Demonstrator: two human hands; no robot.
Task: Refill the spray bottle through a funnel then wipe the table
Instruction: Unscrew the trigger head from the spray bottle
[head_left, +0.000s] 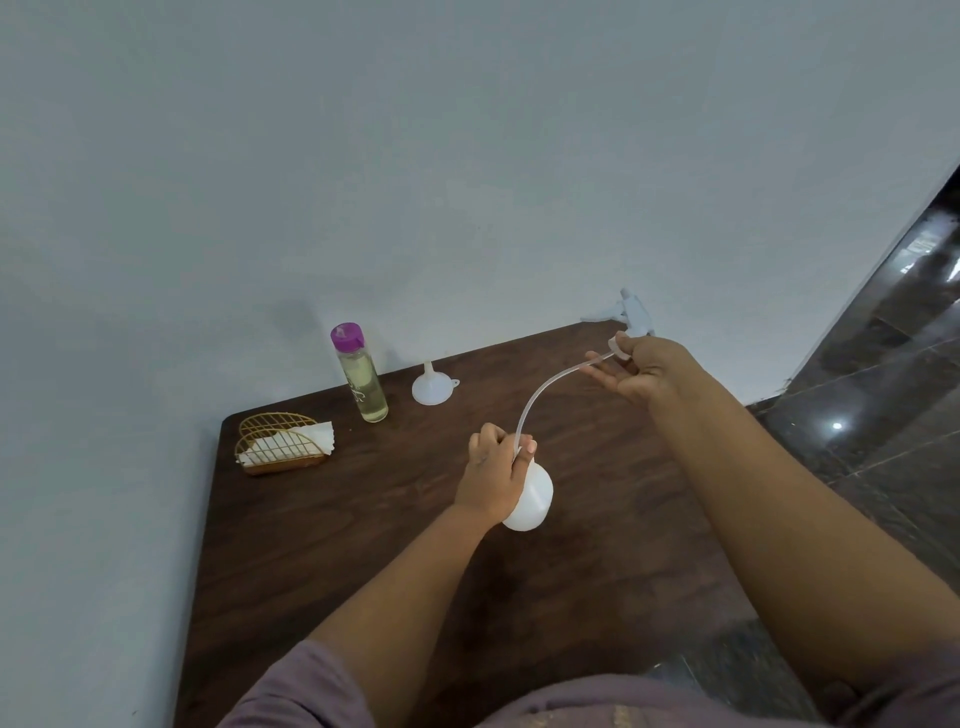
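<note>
My left hand (496, 470) grips the neck of the white spray bottle (535, 499), which stands on the dark wooden table (363, 545). My right hand (631, 371) holds the white trigger spray head (626, 314) up and to the right of the bottle. Its clear dip tube (540, 392) curves from the head down into the bottle's mouth. A small white funnel (431, 385) sits upside down near the wall. Beside it stands a clear refill bottle (361, 382) with a purple cap and yellowish liquid.
A gold wire holder (278, 444) with white napkins sits at the table's far left corner. A pale wall runs along the back and left sides of the table. Dark glossy floor tiles (883, 364) lie to the right.
</note>
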